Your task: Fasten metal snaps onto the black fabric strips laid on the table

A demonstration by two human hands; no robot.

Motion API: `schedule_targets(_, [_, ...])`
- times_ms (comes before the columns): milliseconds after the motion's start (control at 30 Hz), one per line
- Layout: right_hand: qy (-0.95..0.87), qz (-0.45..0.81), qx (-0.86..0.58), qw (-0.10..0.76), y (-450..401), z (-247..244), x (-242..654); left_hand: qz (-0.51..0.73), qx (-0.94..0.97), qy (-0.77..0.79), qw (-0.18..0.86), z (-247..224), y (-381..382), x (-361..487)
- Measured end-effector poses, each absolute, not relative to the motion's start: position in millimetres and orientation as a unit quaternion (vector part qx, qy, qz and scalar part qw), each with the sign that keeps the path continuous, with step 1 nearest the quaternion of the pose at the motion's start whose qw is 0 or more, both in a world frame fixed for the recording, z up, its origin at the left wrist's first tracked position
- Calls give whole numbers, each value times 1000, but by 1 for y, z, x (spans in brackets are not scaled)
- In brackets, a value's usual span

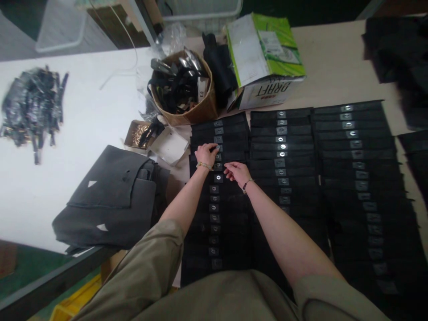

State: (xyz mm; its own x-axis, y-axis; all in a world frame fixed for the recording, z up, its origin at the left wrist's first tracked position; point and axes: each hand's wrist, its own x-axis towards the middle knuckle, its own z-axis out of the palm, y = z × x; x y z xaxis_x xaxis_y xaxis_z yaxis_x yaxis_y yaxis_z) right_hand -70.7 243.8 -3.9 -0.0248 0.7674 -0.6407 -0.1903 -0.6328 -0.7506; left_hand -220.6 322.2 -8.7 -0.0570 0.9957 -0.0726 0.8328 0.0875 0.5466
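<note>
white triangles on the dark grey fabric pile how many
2. One white triangle sits on the upper folded layer of the dark grey fabric pile; the other sits lower down, on the layer nearer the person. More may be hidden within the folds.

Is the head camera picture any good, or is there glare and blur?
In the head view, glare flares on the metal tags on the middle black strips; the bundle of strips at left is blurred, as is the black cloth at top right; the wide lens bends the table's edges.
</note>
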Motion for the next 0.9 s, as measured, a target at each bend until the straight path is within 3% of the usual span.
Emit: schedule_targets(900, [-231, 676, -599, 361, 242, -5, -71, 167, 658, 695, 237, -7, 327, -224])
